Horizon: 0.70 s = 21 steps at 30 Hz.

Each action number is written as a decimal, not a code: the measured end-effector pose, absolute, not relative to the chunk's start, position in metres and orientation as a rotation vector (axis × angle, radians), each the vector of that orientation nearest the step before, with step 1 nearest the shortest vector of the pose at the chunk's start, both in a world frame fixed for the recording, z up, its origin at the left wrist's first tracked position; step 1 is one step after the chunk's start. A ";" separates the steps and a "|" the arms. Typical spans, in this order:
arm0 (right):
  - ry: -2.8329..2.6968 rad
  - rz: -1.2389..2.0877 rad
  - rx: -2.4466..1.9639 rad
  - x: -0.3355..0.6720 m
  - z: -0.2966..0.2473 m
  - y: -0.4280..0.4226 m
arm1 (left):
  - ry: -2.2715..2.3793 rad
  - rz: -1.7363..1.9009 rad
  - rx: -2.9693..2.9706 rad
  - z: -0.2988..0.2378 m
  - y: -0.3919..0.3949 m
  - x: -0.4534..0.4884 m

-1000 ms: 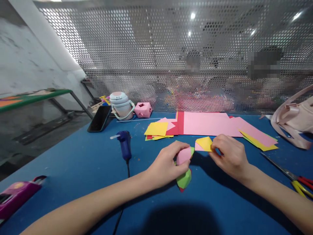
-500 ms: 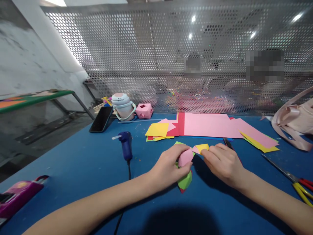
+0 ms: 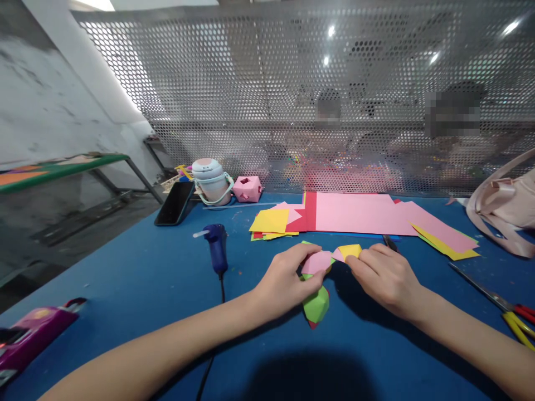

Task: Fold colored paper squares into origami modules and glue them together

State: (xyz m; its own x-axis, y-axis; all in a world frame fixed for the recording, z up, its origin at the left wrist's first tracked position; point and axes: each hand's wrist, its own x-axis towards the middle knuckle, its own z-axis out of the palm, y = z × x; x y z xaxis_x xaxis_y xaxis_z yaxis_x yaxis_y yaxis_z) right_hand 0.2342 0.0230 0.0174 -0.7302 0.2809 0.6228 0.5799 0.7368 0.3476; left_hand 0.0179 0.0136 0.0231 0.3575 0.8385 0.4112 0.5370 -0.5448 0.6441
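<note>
My left hand (image 3: 290,281) pinches a folded paper model (image 3: 316,303) of pink and green faces with a red tip, held over the blue table. Its thumb and fingers press on the pink part, while the green part hangs below the thumb. To the right, my right hand (image 3: 384,278) is closed on a yellow and pink folded paper piece (image 3: 349,252). The pink end of that piece meets the model's right edge; whether the two are joined I cannot tell. A dark-handled tool (image 3: 389,243) shows partly behind my right hand.
A blue glue gun (image 3: 217,250) stands left of my hands, its cord running forward. Scissors (image 3: 497,301) lie at right. Behind are coloured paper sheets (image 3: 355,211), a pink paper polyhedron (image 3: 248,189), a cup (image 3: 211,184) and a phone (image 3: 174,204). A perforated metal screen (image 3: 251,100) closes the back.
My right hand has shifted slightly right with the yellow and pink piece. The pink part in my left hand has turned a little, and the gap between the hands looks slightly wider.
</note>
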 end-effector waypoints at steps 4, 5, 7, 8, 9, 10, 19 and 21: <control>-2.401 -0.708 -0.658 0.234 0.018 0.022 | 1.224 1.035 2.214 0.024 0.013 0.018; -2.411 -0.704 -0.656 0.234 0.018 0.021 | 1.227 1.034 2.212 0.024 0.013 0.018; -2.426 -0.708 -0.651 0.233 0.017 0.021 | 1.229 1.034 2.208 0.023 0.013 0.018; -2.428 -0.716 -0.650 0.233 0.017 0.021 | 1.227 1.034 2.209 0.023 0.013 0.018; -2.427 -0.728 -0.651 0.233 0.017 0.021 | 1.221 1.034 2.212 0.023 0.013 0.018; -2.425 -0.739 -0.654 0.232 0.017 0.020 | 1.211 1.035 2.216 0.022 0.013 0.018; -2.444 -0.786 -0.642 0.230 0.019 0.019 | 1.154 1.027 2.254 0.019 0.014 0.016; -2.444 -0.802 -0.647 0.231 0.019 0.019 | 1.154 1.035 2.252 0.020 0.014 0.016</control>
State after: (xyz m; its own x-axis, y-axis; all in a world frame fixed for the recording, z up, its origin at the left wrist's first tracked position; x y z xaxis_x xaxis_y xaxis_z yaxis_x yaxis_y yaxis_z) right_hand 0.2308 0.0187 0.0191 -0.7707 0.2815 0.5717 0.5654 0.7158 0.4098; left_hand 0.0161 0.0139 0.0195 0.3836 0.8169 0.4306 0.5170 -0.5764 0.6329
